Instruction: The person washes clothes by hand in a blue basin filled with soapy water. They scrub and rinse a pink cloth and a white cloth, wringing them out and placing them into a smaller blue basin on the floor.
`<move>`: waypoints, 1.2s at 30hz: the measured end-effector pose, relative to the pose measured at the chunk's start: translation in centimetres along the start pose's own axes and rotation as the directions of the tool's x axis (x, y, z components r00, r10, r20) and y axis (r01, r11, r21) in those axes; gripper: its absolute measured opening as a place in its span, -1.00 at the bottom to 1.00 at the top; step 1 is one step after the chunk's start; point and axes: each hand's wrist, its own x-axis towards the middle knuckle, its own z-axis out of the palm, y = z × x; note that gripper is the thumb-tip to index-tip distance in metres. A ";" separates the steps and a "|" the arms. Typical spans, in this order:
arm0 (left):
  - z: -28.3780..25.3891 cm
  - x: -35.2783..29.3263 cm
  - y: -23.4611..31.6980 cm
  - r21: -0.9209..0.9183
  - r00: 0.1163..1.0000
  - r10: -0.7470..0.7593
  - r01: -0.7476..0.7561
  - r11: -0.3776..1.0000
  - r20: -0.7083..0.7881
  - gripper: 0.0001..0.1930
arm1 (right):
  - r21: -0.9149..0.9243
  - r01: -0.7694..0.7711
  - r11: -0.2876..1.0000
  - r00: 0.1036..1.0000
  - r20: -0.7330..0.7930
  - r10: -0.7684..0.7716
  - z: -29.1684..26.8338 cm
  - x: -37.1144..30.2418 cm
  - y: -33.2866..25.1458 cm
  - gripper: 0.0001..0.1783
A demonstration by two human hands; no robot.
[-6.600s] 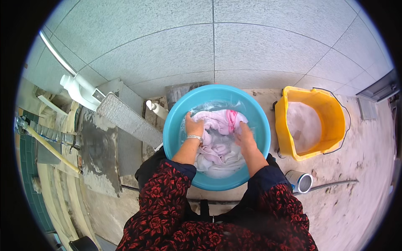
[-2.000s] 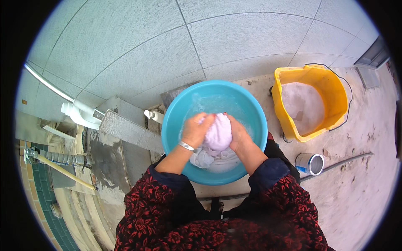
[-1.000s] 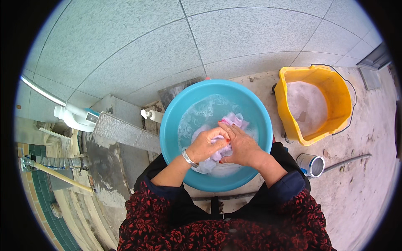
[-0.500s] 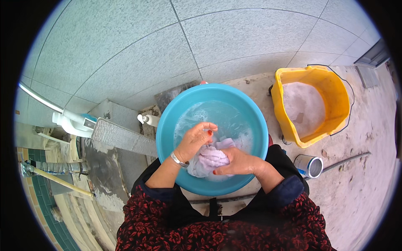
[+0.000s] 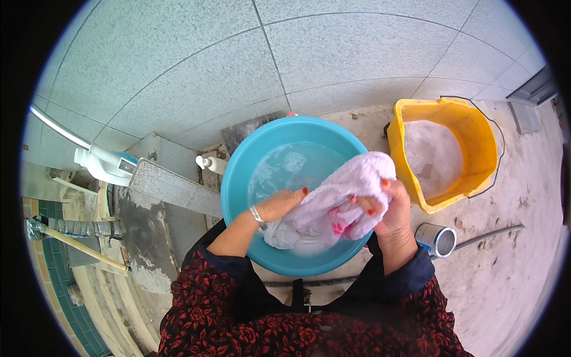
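Observation:
A pale pink fluffy towel with a bright pink mark on it is stretched over the right side of the blue basin. My right hand is closed on its upper right part, with fingertips showing against the folds. At the other end, my left hand grips the towel's left edge, its thumb on top and its other fingers hidden behind the fabric. White wet cloth sits below my left hand in the basin. Cloudy, sudsy water fills the basin's bottom.
On the right stands a yellow bucket with foamy contents. A metal can and a dark hose lie near it. Left of the basin are a white pump bottle, a long grey slab and a white jug.
The towel, bunched up in the basin before, is lifted and spread toward the upper right. My right hand rose and moved right with it; my left hand dropped slightly onto its left edge.

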 end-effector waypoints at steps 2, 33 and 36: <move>-1.5 -1.0 -0.6 -0.146 0.998 0.046 -0.051 0.988 -0.038 -0.33 | 0.077 0.076 0.994 0.995 -0.068 -0.071 0.2 0.9 -0.3 -0.65; -3.1 -0.8 -1.1 -0.459 0.812 -0.152 -0.155 0.875 -0.563 -0.55 | -0.256 -0.364 0.895 0.898 -0.353 0.264 -5.4 5.7 3.2 -0.61; -1.6 3.5 -5.6 0.114 0.763 -0.072 0.188 0.975 -0.642 -0.45 | -0.779 -0.398 0.485 0.883 -0.469 -0.029 -8.3 6.9 6.8 -0.41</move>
